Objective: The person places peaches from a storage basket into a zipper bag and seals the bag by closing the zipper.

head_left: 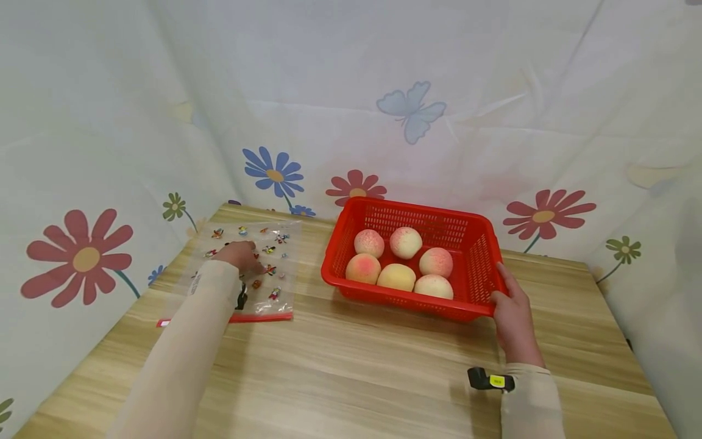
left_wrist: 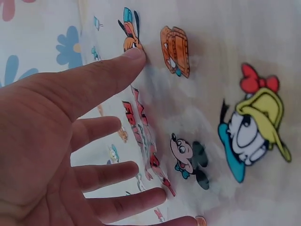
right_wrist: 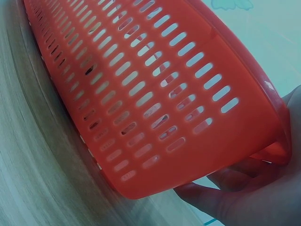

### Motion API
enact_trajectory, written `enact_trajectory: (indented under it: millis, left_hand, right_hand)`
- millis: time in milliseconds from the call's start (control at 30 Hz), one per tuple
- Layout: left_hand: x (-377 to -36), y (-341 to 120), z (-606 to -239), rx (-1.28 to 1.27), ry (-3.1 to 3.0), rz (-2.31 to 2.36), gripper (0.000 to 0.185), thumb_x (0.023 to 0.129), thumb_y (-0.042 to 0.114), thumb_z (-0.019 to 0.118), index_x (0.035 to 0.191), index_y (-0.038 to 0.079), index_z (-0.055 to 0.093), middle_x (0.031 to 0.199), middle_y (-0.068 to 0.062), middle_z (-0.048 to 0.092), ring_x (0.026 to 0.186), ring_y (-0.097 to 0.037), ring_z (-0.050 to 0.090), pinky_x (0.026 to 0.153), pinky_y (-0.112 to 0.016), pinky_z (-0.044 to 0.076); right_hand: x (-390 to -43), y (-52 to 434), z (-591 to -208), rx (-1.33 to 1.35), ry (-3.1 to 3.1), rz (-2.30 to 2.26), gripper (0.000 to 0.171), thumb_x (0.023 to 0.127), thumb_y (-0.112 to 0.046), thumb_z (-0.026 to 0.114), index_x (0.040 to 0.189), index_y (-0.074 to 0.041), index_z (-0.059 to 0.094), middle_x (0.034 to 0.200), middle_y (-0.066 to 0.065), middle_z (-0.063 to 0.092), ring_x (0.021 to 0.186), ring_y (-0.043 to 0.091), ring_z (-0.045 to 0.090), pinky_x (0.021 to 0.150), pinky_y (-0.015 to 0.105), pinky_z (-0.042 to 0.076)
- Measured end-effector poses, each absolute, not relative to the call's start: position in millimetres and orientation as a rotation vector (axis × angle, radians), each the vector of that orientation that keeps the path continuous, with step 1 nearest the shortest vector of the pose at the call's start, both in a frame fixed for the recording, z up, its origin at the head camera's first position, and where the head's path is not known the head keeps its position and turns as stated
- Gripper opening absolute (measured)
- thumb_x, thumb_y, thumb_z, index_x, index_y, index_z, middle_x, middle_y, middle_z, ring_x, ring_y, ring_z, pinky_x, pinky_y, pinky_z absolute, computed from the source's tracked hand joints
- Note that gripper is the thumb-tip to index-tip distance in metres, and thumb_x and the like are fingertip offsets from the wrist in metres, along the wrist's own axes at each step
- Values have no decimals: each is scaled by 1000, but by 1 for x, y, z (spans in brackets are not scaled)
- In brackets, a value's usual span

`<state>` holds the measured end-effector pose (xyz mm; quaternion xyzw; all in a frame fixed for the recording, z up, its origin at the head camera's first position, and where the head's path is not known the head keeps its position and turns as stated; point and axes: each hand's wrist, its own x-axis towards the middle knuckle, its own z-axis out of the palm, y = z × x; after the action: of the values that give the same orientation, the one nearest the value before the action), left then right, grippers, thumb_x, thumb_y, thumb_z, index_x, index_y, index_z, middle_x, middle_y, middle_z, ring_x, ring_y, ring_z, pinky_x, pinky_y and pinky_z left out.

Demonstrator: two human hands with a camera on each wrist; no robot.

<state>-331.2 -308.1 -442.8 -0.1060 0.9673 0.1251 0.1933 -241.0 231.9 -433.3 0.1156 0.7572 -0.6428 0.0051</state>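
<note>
My left hand (head_left: 238,255) rests on a clear zip bag (head_left: 285,286) printed with small cartoon figures, lying flat at the left of the table. In the left wrist view, its thumb and fingers are spread, with the thumb touching the bag near an orange printed dog figure (left_wrist: 133,35). With my right hand (head_left: 515,317), I grip the right end of a red perforated plastic basket (head_left: 471,268) by its rim. Several pink-and-cream peaches (head_left: 406,244) sit inside the basket. The right wrist view shows the slotted basket wall (right_wrist: 225,150) beside my fingers, partly hidden under the rim.
The wood-grain table (head_left: 351,372) extends in front of the bag and basket. Behind it hangs a pale cloth (head_left: 329,79) printed with flowers and a butterfly. The bag's red zip edge (head_left: 263,317) faces me. A small black camera (head_left: 482,379) is strapped to my right wrist.
</note>
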Motion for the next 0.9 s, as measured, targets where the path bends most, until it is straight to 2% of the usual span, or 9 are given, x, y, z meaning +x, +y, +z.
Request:
enact_trajectory:
  millis: [133,200,300,367,433,500,633,900]
  left_hand:
    - [-329,-310,-440,-237,2784,338,82,83,37,71,147,-1,34,143,-29,43,130,-46,42,103,-59,40]
    - [-330,-311,-438,-170,2814,334,79,83,28,70,148,1,34,140,-28,48,125,-43,48,100,-56,43]
    - [-332,-312,-434,-94,2782,356,80,80,14,70,151,11,33,137,-23,52,109,-36,56,89,-49,48]
    - [-333,-312,-433,-80,2716,356,87,77,8,72,152,19,31,138,-20,52,102,-30,55,83,-45,48]
    - [-333,-312,-433,-83,2654,336,93,74,7,76,153,24,30,143,-20,47,103,-29,53,81,-47,47]
    - [-332,-311,-434,-109,2611,304,93,73,10,79,152,27,32,149,-19,41,107,-30,50,85,-50,48]
    - [-328,-311,-438,-98,2593,274,89,74,14,80,150,26,35,153,-22,33,113,-33,48,90,-54,46]
    - [-327,-312,-442,-100,2620,264,86,75,19,81,149,27,37,150,-22,38,117,-35,48,92,-57,45]
  right_hand:
    - [-241,231,-434,359,2374,-2016,66,100,-7,31,152,-43,15,163,4,15,138,34,33,84,25,54]
    - [-240,231,-434,357,2379,-2014,66,99,-7,31,152,-43,15,163,4,15,138,34,33,84,25,54]
    - [-240,231,-433,351,2383,-2016,66,99,-7,31,152,-43,15,163,5,15,138,34,33,84,24,54]
    - [-240,231,-433,352,2382,-2019,67,99,-6,31,153,-43,16,163,5,15,138,34,33,83,24,54]
    - [-240,231,-432,356,2383,-2018,67,99,-6,31,153,-43,16,163,5,15,137,34,33,83,23,54]
    - [-240,231,-432,360,2386,-2013,67,98,-6,31,153,-43,16,163,5,15,137,34,34,82,22,54]
    - [-240,231,-433,365,2385,-2007,67,99,-7,31,152,-43,16,163,5,15,137,33,34,83,23,55]
    - [-240,230,-432,387,2378,-2010,66,99,-7,30,152,-44,16,163,3,14,138,32,33,90,30,50]
